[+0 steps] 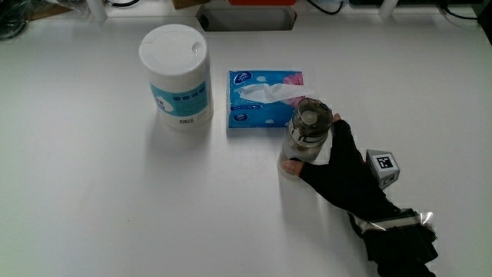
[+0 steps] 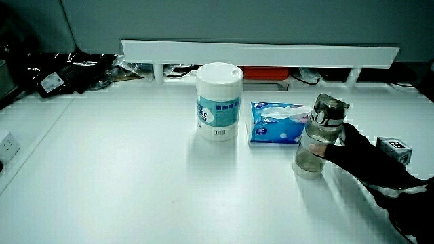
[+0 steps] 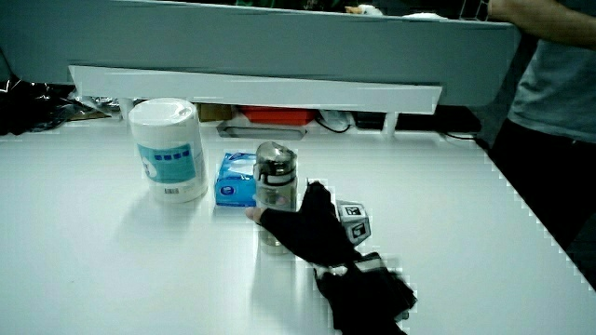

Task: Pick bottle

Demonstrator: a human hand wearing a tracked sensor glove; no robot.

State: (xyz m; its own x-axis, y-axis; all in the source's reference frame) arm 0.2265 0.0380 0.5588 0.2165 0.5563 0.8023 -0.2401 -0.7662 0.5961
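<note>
Hands (image 1: 338,165) around upright bottle (image 1: 306,135)

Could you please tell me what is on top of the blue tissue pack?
A white tissue sticks out of the tissue pack. The bottle, held by the hand, hides one corner.

White table (image 1: 77,200), low partition (image 2: 258,51)

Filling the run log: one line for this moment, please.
hand: shut on bottle | bottle: upright, on table, beside tissue pack | wipes canister: untouched
</note>
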